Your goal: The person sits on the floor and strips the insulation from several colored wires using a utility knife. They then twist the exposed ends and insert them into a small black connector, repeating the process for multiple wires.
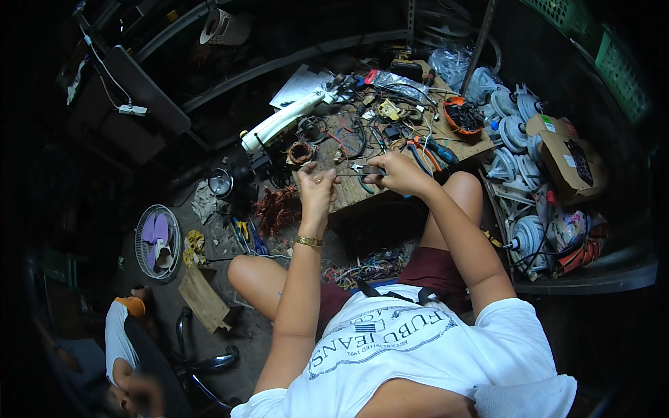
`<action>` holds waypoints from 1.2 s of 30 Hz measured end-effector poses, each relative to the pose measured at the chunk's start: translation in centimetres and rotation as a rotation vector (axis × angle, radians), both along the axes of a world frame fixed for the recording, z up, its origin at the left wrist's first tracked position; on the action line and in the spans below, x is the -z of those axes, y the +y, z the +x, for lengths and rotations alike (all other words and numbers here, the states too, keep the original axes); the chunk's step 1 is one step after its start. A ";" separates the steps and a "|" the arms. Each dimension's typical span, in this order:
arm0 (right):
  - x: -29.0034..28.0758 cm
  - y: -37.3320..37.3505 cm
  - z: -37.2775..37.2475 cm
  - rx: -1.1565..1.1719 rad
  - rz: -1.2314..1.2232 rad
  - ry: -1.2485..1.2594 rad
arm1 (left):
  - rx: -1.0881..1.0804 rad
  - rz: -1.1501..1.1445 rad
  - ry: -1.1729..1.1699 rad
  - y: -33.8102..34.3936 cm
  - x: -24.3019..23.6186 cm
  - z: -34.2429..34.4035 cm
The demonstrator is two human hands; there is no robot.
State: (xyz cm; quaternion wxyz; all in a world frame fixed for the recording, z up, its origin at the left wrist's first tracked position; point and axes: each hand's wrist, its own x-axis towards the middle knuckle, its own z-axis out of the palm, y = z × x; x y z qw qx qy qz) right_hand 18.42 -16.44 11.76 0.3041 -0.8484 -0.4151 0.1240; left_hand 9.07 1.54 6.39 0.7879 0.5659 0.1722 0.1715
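Over the near edge of the wooden workbench (362,194), my left hand (317,189) pinches the end of a thin dark wire (348,175) between thumb and fingertips. The wire stretches across to my right hand (398,173). That hand is closed around what look like small pliers, with a silver tip (356,167) pointing left; the fingers cover most of the tool. Behind my left hand lies a copper wire coil (300,152). Blue-handled pliers (442,150) and an orange-handled tool (429,155) rest just beyond my right hand.
A white fan post (286,124) lies across the bench. An orange bowl (463,117) of dark small parts stands far right. White fan motor parts (514,132) and a cardboard box (568,157) crowd the right. A fan cage (157,244) and another person (125,348) are at left.
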 end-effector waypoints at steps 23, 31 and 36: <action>-3.3 -2.5 0.5 0.068 0.227 0.116 | 0.195 0.876 0.170 -2.4 -0.8 -1.9; -3.8 -2.9 0.8 0.200 0.257 -0.158 | 0.014 1.086 -0.163 -2.0 -0.5 -1.8; -3.8 -3.9 2.7 0.288 0.237 -0.090 | 0.257 0.462 -0.066 -2.5 -0.6 -2.6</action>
